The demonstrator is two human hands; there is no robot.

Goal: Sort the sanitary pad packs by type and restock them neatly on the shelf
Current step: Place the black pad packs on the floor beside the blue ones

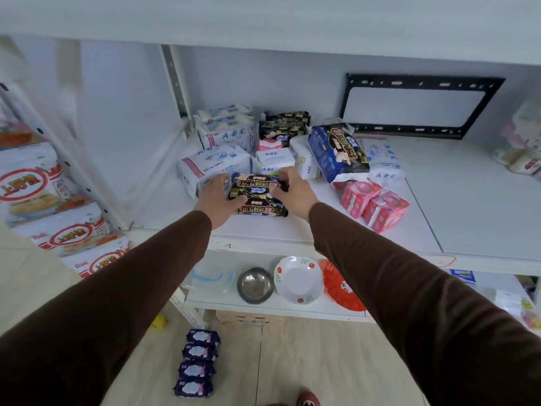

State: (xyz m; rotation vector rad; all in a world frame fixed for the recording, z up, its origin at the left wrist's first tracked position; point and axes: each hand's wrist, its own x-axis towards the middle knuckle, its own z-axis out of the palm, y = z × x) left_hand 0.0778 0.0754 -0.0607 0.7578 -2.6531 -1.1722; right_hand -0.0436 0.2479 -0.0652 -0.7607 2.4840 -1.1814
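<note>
Two black pad packs [257, 197] lie stacked near the front of the white shelf [468, 200]. My left hand [218, 200] grips their left end and my right hand [292, 190] grips the right end of the top pack. Behind them sit white ABC packs [216, 165], more black packs [285, 124] at the back, and a large blue and black pack [336, 150] leaning to the right. Pink packs [374, 205] lie on the shelf to the right. Several purple packs [199, 361] lie in a row on the floor below.
A black bracket frame [421, 80] hangs on the back wall. The lower shelf holds a clear container [209, 276], a steel bowl [255, 285], a flowered plate [298, 279] and a red plate [342, 288]. Noodle packs [41, 186] fill the rack at left.
</note>
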